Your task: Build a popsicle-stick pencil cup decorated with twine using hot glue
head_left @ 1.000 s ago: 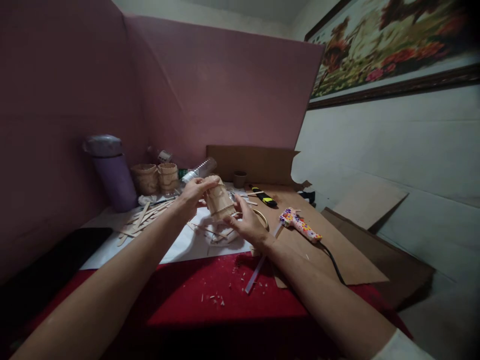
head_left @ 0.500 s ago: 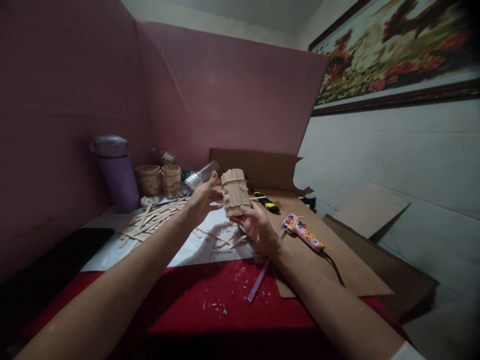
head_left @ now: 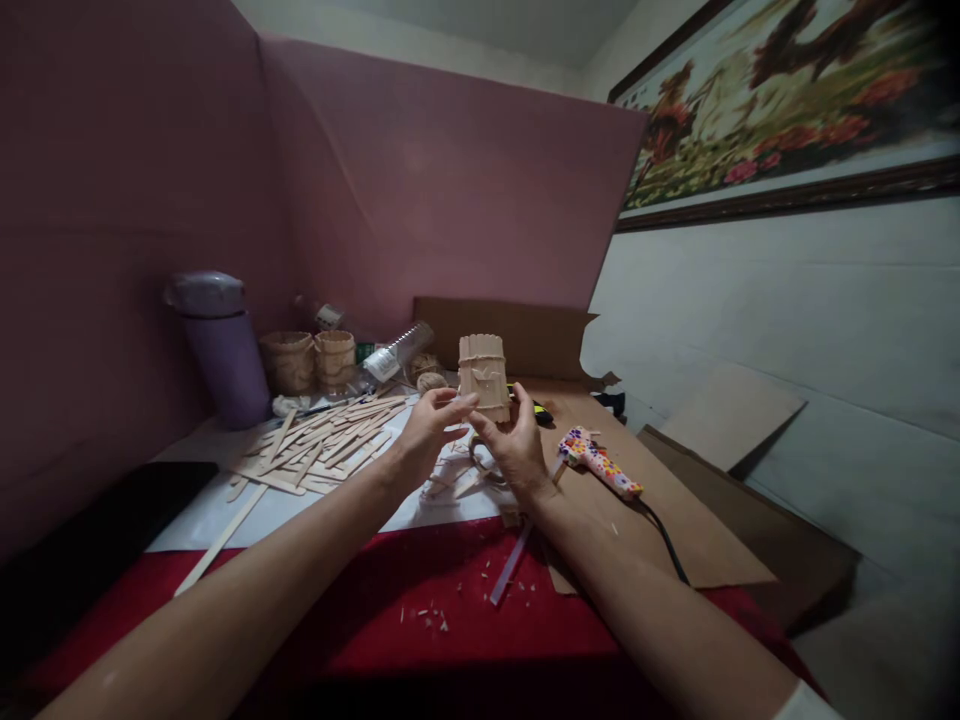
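Note:
A small cup made of craft sticks (head_left: 482, 372), with cord around it near top and bottom, is held upright above the white paper. My right hand (head_left: 517, 440) grips its lower right side, fingers curled round the base. My left hand (head_left: 431, 435) has its thumb and fingertips at the cup's lower left edge. Behind my right hand, a black and yellow utility knife (head_left: 543, 413) is partly hidden. A flower-patterned glue gun (head_left: 600, 462) lies on the cardboard to the right, and a clear glue stick (head_left: 511, 565) sticks out toward me over the red cloth.
Loose craft sticks (head_left: 315, 445) are heaped on white paper (head_left: 180, 515) at left. Behind them stand a purple bottle (head_left: 229, 365) and two similar cups (head_left: 334, 360). A plastic bottle (head_left: 390, 360) lies beside a ball of twine (head_left: 426, 368). Cardboard (head_left: 675, 540) covers the right.
The cup has turned in my hands from tilted to upright, showing a knotted cord on its front. My left hand has moved lower, to the cup's base.

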Motion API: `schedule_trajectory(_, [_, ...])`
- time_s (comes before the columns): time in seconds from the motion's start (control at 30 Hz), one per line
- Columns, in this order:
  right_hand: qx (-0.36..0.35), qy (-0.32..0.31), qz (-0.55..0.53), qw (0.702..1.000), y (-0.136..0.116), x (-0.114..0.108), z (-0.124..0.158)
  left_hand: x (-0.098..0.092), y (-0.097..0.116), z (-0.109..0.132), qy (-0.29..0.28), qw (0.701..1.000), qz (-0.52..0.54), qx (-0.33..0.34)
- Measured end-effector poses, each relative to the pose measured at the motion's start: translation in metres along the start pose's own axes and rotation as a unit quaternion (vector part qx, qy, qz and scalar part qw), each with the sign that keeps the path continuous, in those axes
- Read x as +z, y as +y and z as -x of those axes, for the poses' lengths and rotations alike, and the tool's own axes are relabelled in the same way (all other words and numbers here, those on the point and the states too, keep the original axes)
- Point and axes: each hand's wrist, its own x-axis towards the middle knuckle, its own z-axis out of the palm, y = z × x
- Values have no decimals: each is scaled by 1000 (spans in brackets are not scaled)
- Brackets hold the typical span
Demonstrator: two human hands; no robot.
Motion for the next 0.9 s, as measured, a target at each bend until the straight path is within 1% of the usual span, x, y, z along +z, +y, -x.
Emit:
schedule_trajectory(0.1, [-25, 5, 39, 999, 0, 1, 1, 2, -2, 0, 23, 1000, -11, -1])
schedule_trajectory(0.17, [-42, -5, 54, 998, 0, 2, 2, 4, -1, 1, 25, 1000, -6, 6])
schedule_trajectory(0.23, [-67, -12, 63, 996, 2, 2, 3, 6, 0, 2, 15, 1000, 1, 5])
schedule_trajectory(0.37, [-105, -2, 96, 990, 5, 0, 5, 6, 0, 3, -15, 1000, 14, 0])
schedule_trajectory(0.53, [-104, -8, 106, 989, 0, -1, 9, 6, -3, 2, -27, 999, 22, 10])
schedule_trajectory(0.7, [-96, -13, 114, 989, -9, -1, 13, 7, -4, 4, -53, 998, 30, 26])
schedule_trajectory(0.9, [-123, -4, 165, 979, -12, 1, 16, 11, -3, 7, -67, 997, 36, 30])
